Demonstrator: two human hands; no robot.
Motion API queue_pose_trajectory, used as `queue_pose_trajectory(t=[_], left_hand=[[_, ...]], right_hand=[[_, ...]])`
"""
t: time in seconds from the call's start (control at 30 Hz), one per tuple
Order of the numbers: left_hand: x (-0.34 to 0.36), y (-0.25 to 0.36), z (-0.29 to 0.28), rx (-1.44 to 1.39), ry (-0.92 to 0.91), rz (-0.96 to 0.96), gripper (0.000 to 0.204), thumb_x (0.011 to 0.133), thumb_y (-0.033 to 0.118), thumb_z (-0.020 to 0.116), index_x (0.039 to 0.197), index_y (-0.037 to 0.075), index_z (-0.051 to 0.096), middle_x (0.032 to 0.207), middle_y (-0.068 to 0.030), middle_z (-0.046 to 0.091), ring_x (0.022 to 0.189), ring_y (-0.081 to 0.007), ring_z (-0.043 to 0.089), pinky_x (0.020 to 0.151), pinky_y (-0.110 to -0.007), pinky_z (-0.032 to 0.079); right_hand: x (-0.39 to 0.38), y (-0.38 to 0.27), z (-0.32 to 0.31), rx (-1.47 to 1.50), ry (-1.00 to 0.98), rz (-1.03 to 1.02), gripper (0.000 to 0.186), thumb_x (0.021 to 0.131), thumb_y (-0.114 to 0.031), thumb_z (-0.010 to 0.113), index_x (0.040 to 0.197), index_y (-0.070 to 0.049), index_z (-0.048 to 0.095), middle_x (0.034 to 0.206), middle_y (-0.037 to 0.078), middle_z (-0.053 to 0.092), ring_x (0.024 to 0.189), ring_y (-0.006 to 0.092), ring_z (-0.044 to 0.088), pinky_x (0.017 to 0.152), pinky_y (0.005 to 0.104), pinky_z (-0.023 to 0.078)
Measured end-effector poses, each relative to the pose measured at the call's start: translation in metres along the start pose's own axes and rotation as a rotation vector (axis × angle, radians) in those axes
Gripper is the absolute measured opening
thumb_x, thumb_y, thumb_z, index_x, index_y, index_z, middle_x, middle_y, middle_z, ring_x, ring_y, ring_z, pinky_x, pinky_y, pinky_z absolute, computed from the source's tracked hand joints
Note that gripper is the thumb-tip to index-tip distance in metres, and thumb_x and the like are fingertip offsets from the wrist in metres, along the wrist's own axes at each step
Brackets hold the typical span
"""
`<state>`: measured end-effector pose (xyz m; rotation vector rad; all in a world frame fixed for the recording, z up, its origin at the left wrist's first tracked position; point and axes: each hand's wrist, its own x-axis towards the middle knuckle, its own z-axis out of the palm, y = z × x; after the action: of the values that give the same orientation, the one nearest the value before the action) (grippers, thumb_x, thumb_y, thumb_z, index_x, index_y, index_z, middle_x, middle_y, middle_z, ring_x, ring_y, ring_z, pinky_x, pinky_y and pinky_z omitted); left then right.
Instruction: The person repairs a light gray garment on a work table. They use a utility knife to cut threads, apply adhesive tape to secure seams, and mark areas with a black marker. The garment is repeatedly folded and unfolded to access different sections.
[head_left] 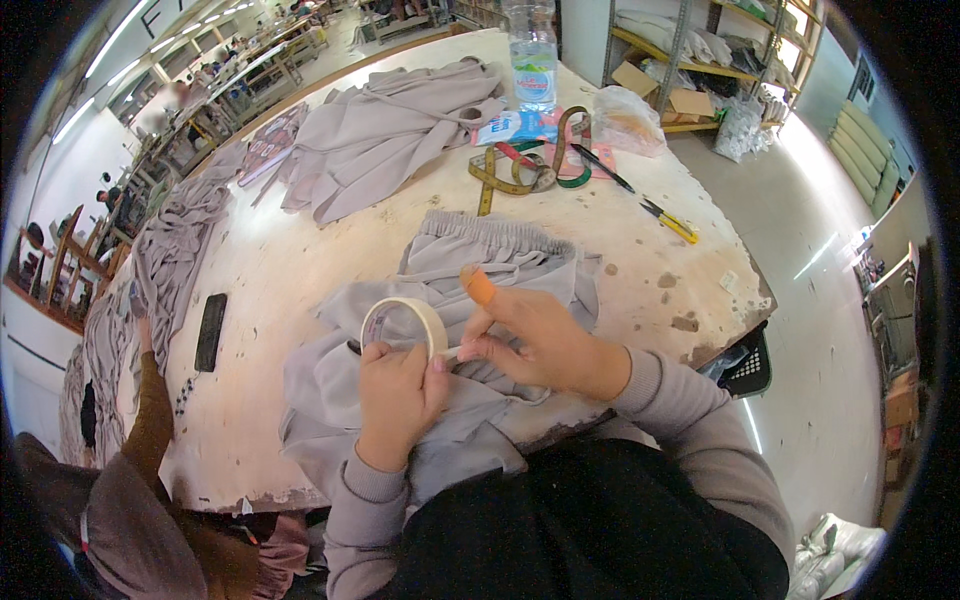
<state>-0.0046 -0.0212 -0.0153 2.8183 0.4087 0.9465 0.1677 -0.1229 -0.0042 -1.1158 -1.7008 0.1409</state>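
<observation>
My left hand (402,395) is wrapped round a roll of cream masking tape (436,325), holding it upright on its edge. Close beside it, my right hand (545,345) pinches with its fingertips at a short end of the tape; the pinch is small and partly hidden. An orange wrap (480,287) covers one raised fingertip of the right hand. Under both hands lies a grey garment (340,385) with a gathered elastic waistband (490,235) at its far end.
On the worn table (660,300) lie a measuring tape (487,200), a pen (605,168), a yellow cutter (672,222) and a dark phone (209,332). A water bottle (533,70) stands behind. More grey cloth (385,125) is heaped far left. A co-worker's arm (150,410) reaches in at left.
</observation>
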Motion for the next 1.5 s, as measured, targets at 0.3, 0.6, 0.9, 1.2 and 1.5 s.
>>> queue_pose_trajectory(t=[0.3, 0.6, 0.9, 1.2, 1.5], left_hand=[[-0.006, -0.033, -0.031, -1.222, 0.240, -0.575, 0.031, 0.086, 0.032, 0.052, 0.083, 0.002, 0.057, 0.062, -0.0059, 0.057, 0.053, -0.0206, 0.053, 0.052, -0.032, 0.041], [0.000, -0.017, 0.004, -0.565, 0.360, -0.136, 0.015, 0.079, 0.019, 0.056, 0.079, 0.003, 0.058, 0.067, -0.0065, 0.055, 0.066, -0.0229, 0.053, 0.065, -0.033, 0.041], [0.003, -0.024, -0.009, -0.326, -0.048, -0.595, 0.020, 0.075, 0.018, 0.064, 0.081, -0.001, 0.061, 0.065, -0.0089, 0.057, 0.057, -0.0180, 0.052, 0.056, -0.029, 0.043], [0.006, -0.017, 0.009, -0.999, 0.019, -0.720, 0.021, 0.084, 0.016, 0.066, 0.085, -0.004, 0.063, 0.067, -0.0011, 0.060, 0.061, -0.0045, 0.053, 0.056, -0.019, 0.042], [0.000, -0.011, 0.017, -1.293, 0.090, -0.647, 0.021, 0.084, 0.011, 0.064, 0.096, -0.006, 0.063, 0.079, -0.0044, 0.064, 0.070, -0.0081, 0.056, 0.064, -0.022, 0.045]], right_hand=[[0.025, 0.000, -0.054, 0.356, 0.735, 0.286, 0.020, 0.084, -0.006, 0.056, 0.103, -0.005, 0.055, 0.098, 0.006, 0.059, 0.098, 0.0212, 0.052, 0.087, 0.0330, 0.041], [0.004, 0.029, -0.037, -0.255, -0.115, 0.154, 0.032, 0.082, -0.040, 0.059, 0.079, -0.008, 0.060, 0.125, 0.018, 0.041, 0.131, 0.0378, 0.018, 0.105, 0.0488, 0.016], [-0.006, 0.104, -0.104, -1.214, 0.177, 0.761, 0.025, 0.072, -0.030, 0.071, 0.095, -0.021, 0.068, 0.130, 0.011, 0.042, 0.129, 0.0356, 0.023, 0.103, 0.0536, 0.016], [0.019, 0.031, -0.050, 0.225, 0.542, 0.458, 0.051, 0.077, -0.006, 0.067, 0.124, -0.003, 0.047, 0.093, 0.004, 0.057, 0.084, 0.0121, 0.055, 0.071, 0.0251, 0.045], [0.005, 0.003, 0.027, 0.680, 0.277, 0.533, 0.049, 0.074, 0.007, 0.067, 0.118, 0.001, 0.047, 0.079, 0.004, 0.058, 0.072, 0.0079, 0.058, 0.065, 0.0200, 0.049]])
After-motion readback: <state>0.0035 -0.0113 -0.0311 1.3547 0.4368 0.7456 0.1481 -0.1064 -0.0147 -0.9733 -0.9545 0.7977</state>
